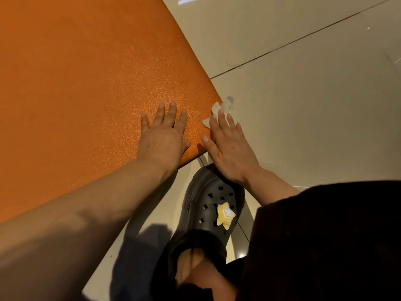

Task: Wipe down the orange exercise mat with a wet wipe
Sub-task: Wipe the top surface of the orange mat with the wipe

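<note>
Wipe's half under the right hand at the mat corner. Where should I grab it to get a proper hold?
Pinch the bunched end of the wipe that sticks out beyond the right hand's fingertips, coming from the floor side. That end is crumpled and looks raised, while the rest lies flat under the fingers over the mat corner. The left hand lies flat on the mat.

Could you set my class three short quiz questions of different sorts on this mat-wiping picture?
1. True or false: the left hand lies flat, fingers spread, on the orange mat.
2. Which hand presses the wet wipe at the mat's corner? A) left B) right C) both
3. Fill in: the black clog carries a yellow ____-shaped charm.

Key: 1 true; 2 B, the right hand; 3 star.
</note>
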The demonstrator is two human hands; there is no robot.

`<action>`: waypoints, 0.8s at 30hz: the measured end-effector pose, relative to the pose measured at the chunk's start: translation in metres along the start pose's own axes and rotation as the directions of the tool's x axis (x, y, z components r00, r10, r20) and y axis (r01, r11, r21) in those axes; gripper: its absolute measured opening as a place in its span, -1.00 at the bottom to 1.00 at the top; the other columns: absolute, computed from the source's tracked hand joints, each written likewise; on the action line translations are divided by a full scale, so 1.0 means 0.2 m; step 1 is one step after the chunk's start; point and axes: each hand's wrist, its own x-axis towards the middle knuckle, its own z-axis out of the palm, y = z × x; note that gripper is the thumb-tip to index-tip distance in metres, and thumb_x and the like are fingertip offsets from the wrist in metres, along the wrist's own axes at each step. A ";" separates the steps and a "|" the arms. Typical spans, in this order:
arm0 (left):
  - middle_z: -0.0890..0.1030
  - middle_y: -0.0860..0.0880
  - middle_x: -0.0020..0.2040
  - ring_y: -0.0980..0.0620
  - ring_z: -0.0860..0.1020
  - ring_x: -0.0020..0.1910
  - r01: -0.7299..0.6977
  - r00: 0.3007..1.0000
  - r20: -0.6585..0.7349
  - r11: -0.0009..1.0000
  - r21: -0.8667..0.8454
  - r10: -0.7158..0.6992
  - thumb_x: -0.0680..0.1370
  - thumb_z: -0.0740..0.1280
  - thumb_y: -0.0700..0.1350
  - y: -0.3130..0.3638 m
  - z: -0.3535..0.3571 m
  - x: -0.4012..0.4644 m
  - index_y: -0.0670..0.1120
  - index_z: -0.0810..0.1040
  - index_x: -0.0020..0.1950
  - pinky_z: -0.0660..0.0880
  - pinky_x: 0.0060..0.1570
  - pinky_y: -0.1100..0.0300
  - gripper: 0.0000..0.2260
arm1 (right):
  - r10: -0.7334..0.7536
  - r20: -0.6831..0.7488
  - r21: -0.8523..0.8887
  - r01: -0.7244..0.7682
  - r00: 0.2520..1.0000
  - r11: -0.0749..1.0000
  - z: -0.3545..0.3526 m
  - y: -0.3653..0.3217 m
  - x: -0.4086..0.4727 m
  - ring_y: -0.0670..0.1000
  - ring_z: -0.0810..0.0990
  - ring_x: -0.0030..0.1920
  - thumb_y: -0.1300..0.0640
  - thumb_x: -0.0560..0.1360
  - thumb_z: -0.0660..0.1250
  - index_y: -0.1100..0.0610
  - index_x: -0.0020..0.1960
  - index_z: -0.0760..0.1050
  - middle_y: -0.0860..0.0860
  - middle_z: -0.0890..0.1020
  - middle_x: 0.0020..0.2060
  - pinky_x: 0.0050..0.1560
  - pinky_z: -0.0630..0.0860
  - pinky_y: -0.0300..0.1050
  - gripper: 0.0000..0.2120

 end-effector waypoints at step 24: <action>-0.21 -0.02 0.58 -0.03 -0.20 0.56 0.012 1.000 -0.003 0.999 0.052 -0.011 0.65 0.04 0.16 0.00 0.00 0.01 0.06 -0.19 0.58 -0.14 0.48 -0.20 -0.40 | -0.218 0.010 -0.113 0.217 0.976 0.970 -0.08 0.00 0.24 0.02 -0.25 0.55 -0.30 0.52 -0.33 0.15 0.58 -0.15 0.10 -0.18 0.56 0.51 -0.29 -0.09 -0.22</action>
